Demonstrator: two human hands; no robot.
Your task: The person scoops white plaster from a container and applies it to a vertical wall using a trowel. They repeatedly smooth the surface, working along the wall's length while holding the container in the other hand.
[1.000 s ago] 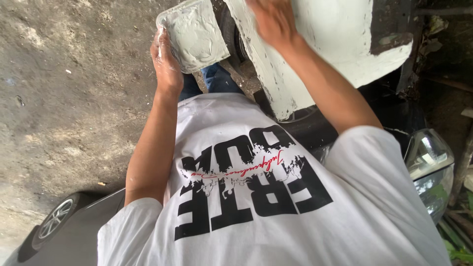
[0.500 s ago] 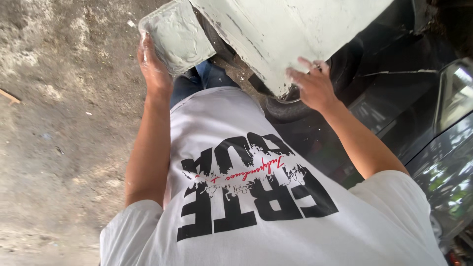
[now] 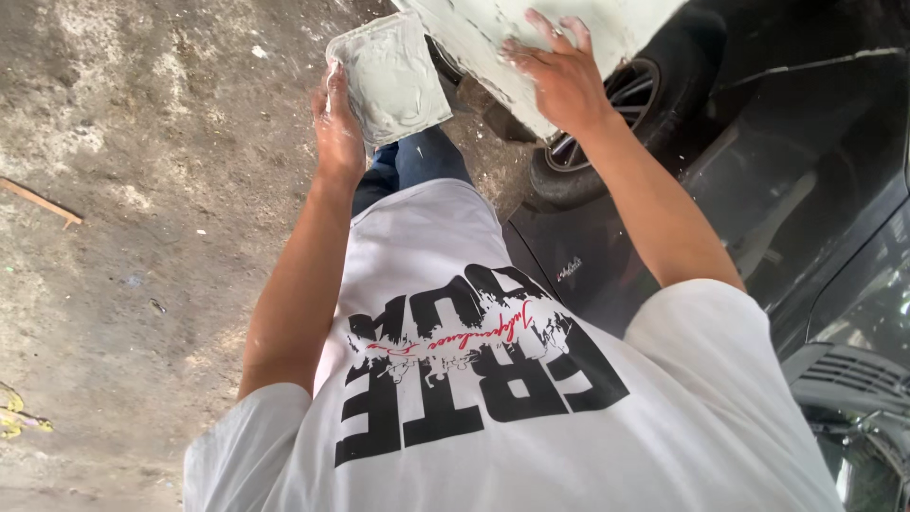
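A flat square board smeared with pale grey putty (image 3: 391, 78) is seen at 11 o'clock, clamped along its edge by the left hand (image 3: 338, 128). The right hand (image 3: 561, 78), at 1 o'clock, is pressed with fingers spread on a white, patchy car body panel (image 3: 493, 28); nothing is gripped by it. A dark car wheel (image 3: 607, 133) is seen just below the panel, and rough grey concrete ground (image 3: 142, 190) at 9 o'clock.

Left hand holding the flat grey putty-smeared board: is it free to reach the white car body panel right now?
Probably not freely. The left hand grips the flat grey putty-smeared board, so it is occupied. The white car body panel lies just beside the board, and the right hand already rests on it.
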